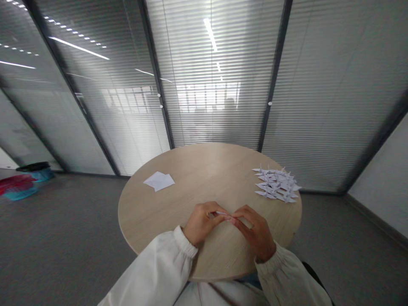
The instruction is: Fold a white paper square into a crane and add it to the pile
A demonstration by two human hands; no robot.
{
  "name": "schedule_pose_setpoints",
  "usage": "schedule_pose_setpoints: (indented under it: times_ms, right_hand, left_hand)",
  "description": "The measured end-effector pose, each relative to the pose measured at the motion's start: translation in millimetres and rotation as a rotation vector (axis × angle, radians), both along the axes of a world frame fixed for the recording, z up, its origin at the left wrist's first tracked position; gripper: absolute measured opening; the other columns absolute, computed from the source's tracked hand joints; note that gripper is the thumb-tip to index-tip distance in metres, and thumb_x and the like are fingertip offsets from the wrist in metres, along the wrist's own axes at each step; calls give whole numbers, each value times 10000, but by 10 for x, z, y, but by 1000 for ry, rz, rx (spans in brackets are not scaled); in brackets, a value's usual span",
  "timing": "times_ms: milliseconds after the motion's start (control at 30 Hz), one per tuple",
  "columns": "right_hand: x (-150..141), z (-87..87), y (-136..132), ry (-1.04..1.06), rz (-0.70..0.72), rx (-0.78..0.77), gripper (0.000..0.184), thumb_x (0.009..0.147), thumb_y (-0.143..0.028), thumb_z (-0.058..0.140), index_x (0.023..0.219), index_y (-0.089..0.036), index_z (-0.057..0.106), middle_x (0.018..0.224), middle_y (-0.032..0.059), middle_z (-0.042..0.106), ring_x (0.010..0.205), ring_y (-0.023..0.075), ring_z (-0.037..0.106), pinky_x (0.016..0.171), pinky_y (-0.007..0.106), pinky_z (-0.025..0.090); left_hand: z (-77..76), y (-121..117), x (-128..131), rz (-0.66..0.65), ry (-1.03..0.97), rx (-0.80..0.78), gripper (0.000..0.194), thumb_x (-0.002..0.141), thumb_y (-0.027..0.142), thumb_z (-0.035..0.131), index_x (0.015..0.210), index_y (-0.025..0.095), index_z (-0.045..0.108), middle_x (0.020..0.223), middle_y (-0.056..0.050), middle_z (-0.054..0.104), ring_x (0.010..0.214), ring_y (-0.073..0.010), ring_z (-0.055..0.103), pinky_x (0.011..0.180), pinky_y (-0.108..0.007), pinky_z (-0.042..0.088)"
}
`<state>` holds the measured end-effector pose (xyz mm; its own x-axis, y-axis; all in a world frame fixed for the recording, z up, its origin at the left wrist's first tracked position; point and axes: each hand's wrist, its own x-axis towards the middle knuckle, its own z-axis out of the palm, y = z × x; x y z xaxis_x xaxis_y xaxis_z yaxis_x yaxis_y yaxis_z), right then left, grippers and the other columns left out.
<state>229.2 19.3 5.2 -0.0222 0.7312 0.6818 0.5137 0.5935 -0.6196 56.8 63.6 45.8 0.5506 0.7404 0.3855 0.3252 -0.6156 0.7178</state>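
Note:
Between my two hands, above the near middle of the table, is a small folded piece of white paper (222,213). My left hand (205,219) pinches it between thumb and fingers. From the other side, my right hand (251,227) has thumb and forefinger pressed together at its right end. Most of the paper is hidden by the fingers, so its folded shape cannot be made out. Some flat white paper sheets (159,181) lie on the left of the table. On the right sits a cluster of several folded white paper cranes (277,184).
The round wooden table (210,165) stands before a glass partition with blinds (216,123). On the grey floor (79,229) at the far left are two bins, one with a red liner (17,182) and one with a black liner (33,166).

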Motion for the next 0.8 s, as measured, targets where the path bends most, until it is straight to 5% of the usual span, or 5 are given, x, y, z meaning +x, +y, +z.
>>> schedule_pose_setpoints:
  times_ms: [400,800]
  right_hand:
    - [-19,26,1,6,-13,-196,200,860,-337,534,733,-192,587,715,12,590,695,147,571,674,253,423]
    - [9,-44,40,-78,93,-182,231,847,-336,559,670,-191,590,680,5,593,657,124,567,639,225,408]
  left_hand:
    - [-53,58,28,80,-122,-261,215,746,335,658,793,135,722,769,-54,714,698,-164,627,633,-219,451]
    - [-66,10,33,27,-97,-222,245,778,318,633,962,159,661,696,-24,669,620,-126,583,608,-214,437]
